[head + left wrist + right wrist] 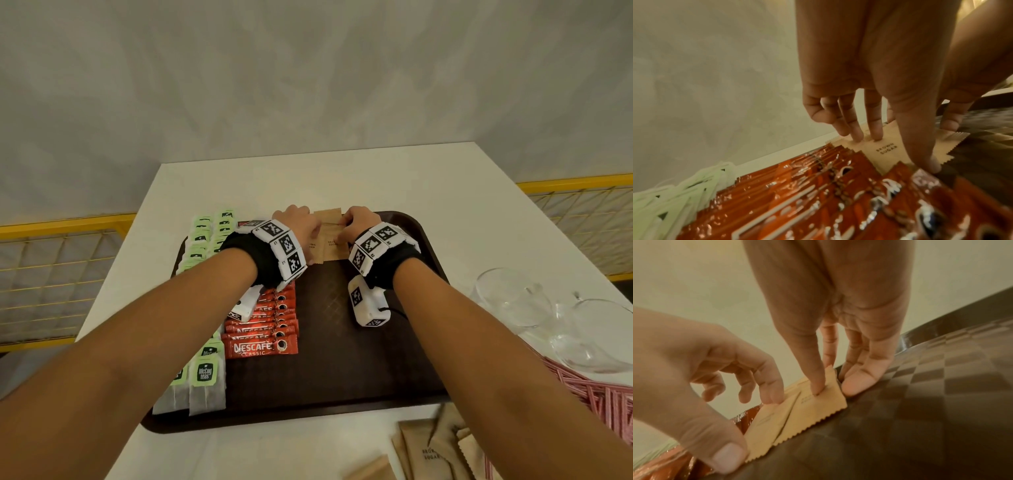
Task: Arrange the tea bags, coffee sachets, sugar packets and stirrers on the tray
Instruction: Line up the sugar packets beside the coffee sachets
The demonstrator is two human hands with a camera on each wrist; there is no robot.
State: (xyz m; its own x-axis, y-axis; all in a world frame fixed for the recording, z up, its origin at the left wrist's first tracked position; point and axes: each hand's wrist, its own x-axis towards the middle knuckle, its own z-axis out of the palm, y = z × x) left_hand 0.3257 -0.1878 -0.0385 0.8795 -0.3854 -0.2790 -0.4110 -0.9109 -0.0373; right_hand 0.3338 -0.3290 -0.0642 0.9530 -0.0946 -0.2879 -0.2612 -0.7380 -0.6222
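Note:
A dark brown tray (359,359) lies on a white table (342,178). Green-tagged tea bags (205,373) run down its left side, with red coffee sachets (263,329) beside them. At the tray's far middle lie two overlapping brown sugar packets (330,250). My left hand (308,226) presses its fingertips (859,138) on the left packet (885,149), thumb at the near corner. My right hand (836,387) pinches the right packet's (813,402) raised right edge between thumb and fingers. The left hand (752,426) is also in the right wrist view.
More brown sugar packets (435,448) lie off the tray at the table's near right, beside a heap of pink stirrers (596,404). Two glass bowls (513,298) stand at the right edge. A yellow wire railing (65,226) runs along both sides of the table.

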